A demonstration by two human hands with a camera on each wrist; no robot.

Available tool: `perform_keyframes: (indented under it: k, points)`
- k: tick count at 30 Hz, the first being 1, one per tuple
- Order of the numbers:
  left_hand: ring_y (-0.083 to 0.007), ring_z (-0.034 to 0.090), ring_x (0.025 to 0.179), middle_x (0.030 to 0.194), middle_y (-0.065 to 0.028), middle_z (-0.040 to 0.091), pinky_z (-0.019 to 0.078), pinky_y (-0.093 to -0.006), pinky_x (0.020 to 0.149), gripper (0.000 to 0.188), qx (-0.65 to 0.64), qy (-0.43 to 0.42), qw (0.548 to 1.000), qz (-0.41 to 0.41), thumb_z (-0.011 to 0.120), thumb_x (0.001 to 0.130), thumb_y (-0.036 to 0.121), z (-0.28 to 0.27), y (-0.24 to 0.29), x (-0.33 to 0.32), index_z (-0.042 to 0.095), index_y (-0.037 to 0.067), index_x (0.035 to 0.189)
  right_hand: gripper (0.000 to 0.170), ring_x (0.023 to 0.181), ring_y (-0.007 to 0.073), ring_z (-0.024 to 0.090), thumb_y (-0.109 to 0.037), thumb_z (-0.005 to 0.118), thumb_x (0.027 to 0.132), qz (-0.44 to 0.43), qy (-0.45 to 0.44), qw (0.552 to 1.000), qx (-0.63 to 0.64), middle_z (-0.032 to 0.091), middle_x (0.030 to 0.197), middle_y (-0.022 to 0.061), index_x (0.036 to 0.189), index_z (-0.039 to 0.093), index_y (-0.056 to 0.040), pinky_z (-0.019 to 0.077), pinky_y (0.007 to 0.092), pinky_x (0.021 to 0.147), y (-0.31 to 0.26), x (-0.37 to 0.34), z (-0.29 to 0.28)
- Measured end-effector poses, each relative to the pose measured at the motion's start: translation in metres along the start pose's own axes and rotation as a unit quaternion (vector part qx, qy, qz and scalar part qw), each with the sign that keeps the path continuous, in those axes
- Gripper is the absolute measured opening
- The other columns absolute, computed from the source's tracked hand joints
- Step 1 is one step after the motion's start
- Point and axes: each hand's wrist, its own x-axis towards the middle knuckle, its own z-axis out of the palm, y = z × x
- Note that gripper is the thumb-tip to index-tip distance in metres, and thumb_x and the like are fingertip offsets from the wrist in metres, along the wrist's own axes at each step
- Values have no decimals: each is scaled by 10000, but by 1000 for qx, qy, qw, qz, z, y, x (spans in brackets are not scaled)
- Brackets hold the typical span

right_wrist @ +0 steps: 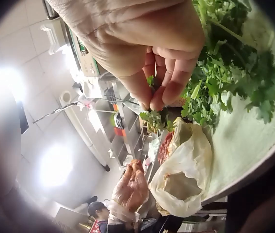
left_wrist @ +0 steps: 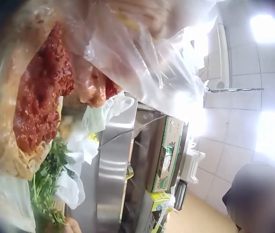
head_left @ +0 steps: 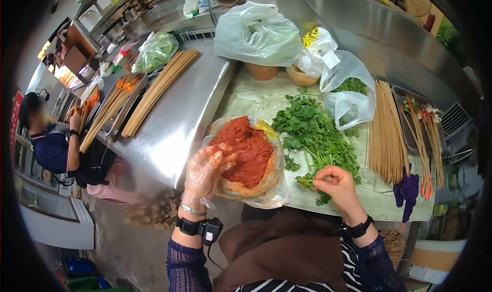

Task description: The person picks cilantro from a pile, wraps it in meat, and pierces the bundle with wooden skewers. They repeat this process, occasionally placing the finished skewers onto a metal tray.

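Note:
My left hand, in a clear plastic glove smeared red, is over the left side of a bag of red minced paste. Its fingers curl; in the left wrist view a small dark red bit shows at the fingertips, and the palm's inside is largely hidden. My bare right hand pinches a small green sprig between thumb and fingers, at the near edge of a heap of leafy herbs. The right wrist view shows the sprig's leaves below the pinched fingertips.
Bundles of thin sticks and purple gloves lie at the right, beside a tray of skewers. Plastic bags stand behind the herbs. More sticks lie on the metal counter at left, where another person works.

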Motion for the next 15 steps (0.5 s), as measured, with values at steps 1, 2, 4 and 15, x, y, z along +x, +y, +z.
perform_keyframes:
  k: [1, 2, 4, 15]
  points:
    - [-220, 611, 992, 1103, -147, 600, 488, -318, 882, 182, -17, -21, 1000, -10, 597, 900, 101, -2, -5, 0, 595, -35, 1021, 104, 795, 100, 608, 61, 656, 799, -11, -12, 1000, -8, 614, 900, 59, 880, 611, 13, 510, 214, 704, -3, 2, 1]
    - [-210, 604, 1001, 1103, -140, 603, 481, -311, 887, 179, 21, -25, 999, 10, 596, 900, 100, 0, -7, 0, 603, -39, 1013, 101, 809, 100, 603, 59, 654, 800, -28, -25, 999, -36, 612, 905, 55, 878, 615, 8, 508, 214, 708, -8, 4, 3]
    - [-192, 589, 1020, 1101, -126, 609, 466, -297, 898, 176, 96, -32, 993, 52, 592, 901, 99, 4, -13, 0, 620, -48, 995, 95, 836, 100, 594, 55, 649, 803, -59, -54, 992, -93, 606, 916, 47, 873, 623, -3, 504, 214, 717, -24, 7, 10]
    - [-111, 597, 861, 994, -64, 637, 522, -248, 732, 265, 115, -105, 988, -9, 512, 955, 179, 48, -13, -28, 624, -30, 1073, 98, 763, 215, 599, -58, 695, 754, -284, -190, 896, -285, 603, 836, 70, 809, 620, -28, 483, 310, 675, -74, 50, 84]
